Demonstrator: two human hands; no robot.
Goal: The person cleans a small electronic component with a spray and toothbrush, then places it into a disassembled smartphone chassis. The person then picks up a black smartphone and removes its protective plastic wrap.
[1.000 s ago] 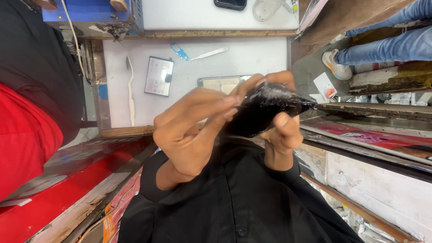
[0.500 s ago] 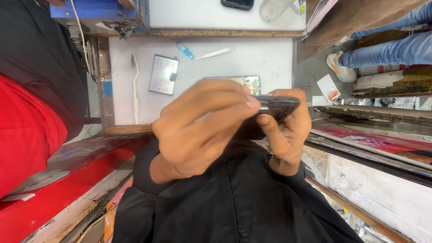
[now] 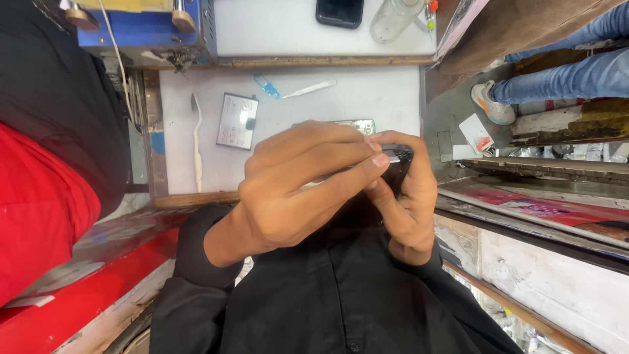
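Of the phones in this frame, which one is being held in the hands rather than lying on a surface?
The dark phone gripped between the left hand and right hand; the other black phone lies untouched on the far shelf at the top edge.

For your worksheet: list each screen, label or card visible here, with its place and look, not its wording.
Phone: top edge of the white table, dark rectangular screen.
Flat pack: table centre-left, grey rectangle with a pale label.
Card: on the floor, right, white with a red mark.

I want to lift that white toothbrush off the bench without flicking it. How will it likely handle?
The white toothbrush looks thin and long, so probably light and fairly stiff. Lying flat on the smooth white benchtop, it may slide or spin if nudged at one end.
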